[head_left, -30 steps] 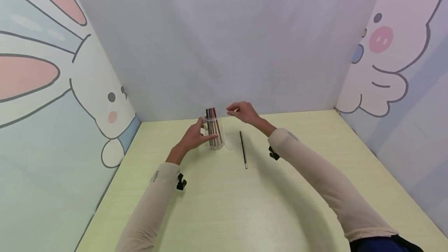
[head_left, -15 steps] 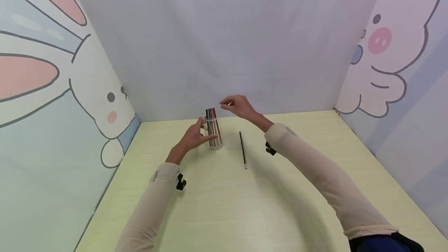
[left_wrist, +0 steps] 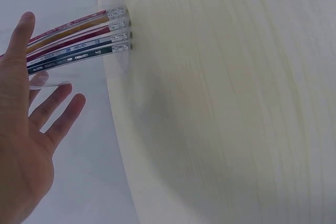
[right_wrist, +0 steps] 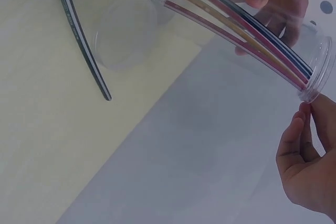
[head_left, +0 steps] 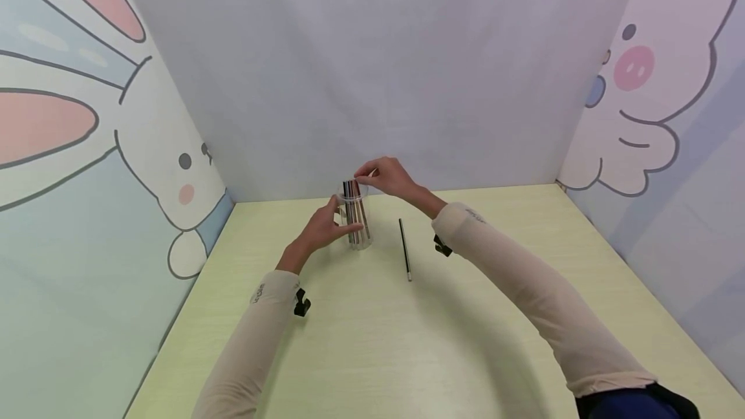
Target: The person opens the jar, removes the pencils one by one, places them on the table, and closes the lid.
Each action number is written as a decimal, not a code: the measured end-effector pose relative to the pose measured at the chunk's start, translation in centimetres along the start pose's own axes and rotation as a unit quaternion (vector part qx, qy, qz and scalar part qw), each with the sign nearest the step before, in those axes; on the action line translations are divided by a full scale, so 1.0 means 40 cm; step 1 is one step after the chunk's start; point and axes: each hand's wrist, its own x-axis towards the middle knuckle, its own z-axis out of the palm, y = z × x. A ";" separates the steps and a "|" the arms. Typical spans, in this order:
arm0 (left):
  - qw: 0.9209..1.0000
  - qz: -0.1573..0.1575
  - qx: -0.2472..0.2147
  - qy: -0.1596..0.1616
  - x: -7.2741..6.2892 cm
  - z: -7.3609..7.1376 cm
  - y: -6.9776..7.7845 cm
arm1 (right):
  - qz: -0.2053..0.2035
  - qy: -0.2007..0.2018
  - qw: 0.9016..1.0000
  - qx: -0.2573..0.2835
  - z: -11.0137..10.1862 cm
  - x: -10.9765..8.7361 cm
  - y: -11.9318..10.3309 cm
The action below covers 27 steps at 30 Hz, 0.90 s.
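A clear plastic jar (head_left: 363,241) stands at the back of the table with several pencils (left_wrist: 79,45) in it, red, yellow, blue and dark green, their metal-banded ends down. My left hand (head_left: 321,228) grips the jar's side, thumb across its front and fingers behind. At the jar's mouth is my right hand (head_left: 388,178), thumb and index fingertips brought close together beside the rim and the pencil tops. In the right wrist view those fingertips lie against the rim (right_wrist: 321,72); whether they pinch anything is unclear. A dark striped pencil (head_left: 404,249) lies on the table, right of the jar.
A translucent round lid (right_wrist: 126,32) lies on the pale yellow table (head_left: 361,341) between the jar and the loose pencil. Close behind the jar rises a grey-white backdrop (head_left: 372,70). Cartoon-printed panels (head_left: 140,160) flank the table.
My right hand has moved left, first rising and then dipping, from right of the jar to its mouth. The left hand, jar and loose pencil have stayed in place.
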 end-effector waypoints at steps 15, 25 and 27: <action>1.000 0.014 -0.012 0.000 0.002 -0.001 -0.006 | -0.016 0.002 1.000 -0.026 0.004 -0.004 -0.017; 1.000 0.007 -0.021 -0.001 0.004 -0.004 -0.009 | -0.038 0.004 0.999 -0.030 0.008 -0.007 -0.030; 1.000 0.008 -0.021 0.000 0.003 -0.005 -0.009 | -0.041 0.000 0.999 -0.034 0.011 -0.006 -0.032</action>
